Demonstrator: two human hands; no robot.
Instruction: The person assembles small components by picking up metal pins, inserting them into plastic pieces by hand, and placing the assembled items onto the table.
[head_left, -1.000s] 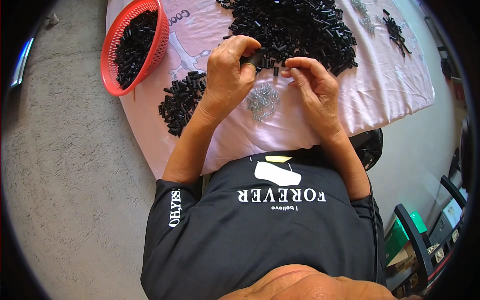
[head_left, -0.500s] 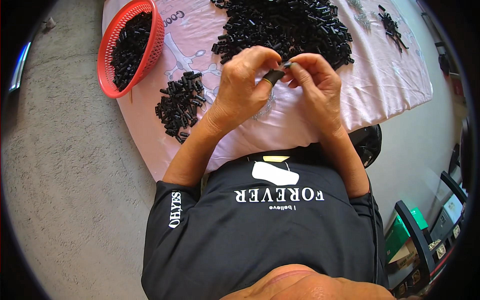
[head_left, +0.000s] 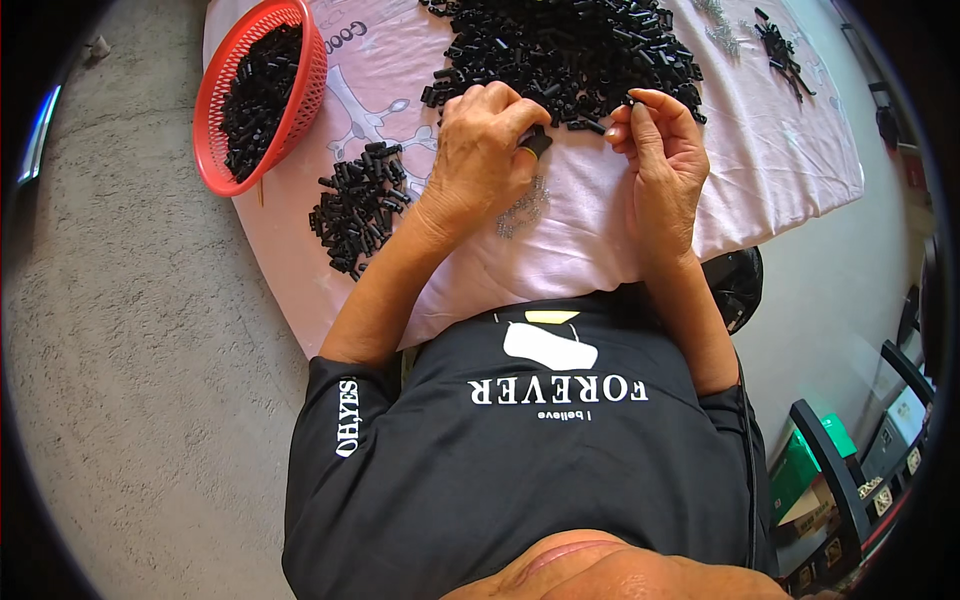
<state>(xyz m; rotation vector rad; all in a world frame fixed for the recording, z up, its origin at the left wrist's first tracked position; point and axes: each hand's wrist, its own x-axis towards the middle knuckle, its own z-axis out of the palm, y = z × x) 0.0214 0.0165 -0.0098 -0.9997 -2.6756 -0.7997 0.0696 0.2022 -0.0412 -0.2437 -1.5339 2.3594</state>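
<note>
My left hand (head_left: 482, 145) is curled at the near edge of a large pile of small black plastic tube-shaped parts (head_left: 570, 60). Its thumb wears a black cover (head_left: 538, 143) with a yellow band. What its bent fingertips hold, if anything, is hidden. To the right, my right hand (head_left: 662, 160) is closed in a pinch, with a small black part (head_left: 614, 130) showing at its fingers. Between the hands, nearer me, lies a little heap of tiny silvery pieces (head_left: 522, 208), too small to name. A smaller heap of black parts (head_left: 360, 205) lies left of my left forearm.
A red plastic basket (head_left: 312, 95) full of black parts stands at the table's far left. More silvery pieces (head_left: 722, 35) and a few longer black parts (head_left: 783, 60) lie far right. Pink cloth (head_left: 780, 180) covers the table. Chairs (head_left: 830, 460) and a green box (head_left: 800, 475) stand right.
My hands were together over the cloth and have parted. The right hand has moved right and slightly up; the left has shifted slightly left and up, near the pile's edge.
</note>
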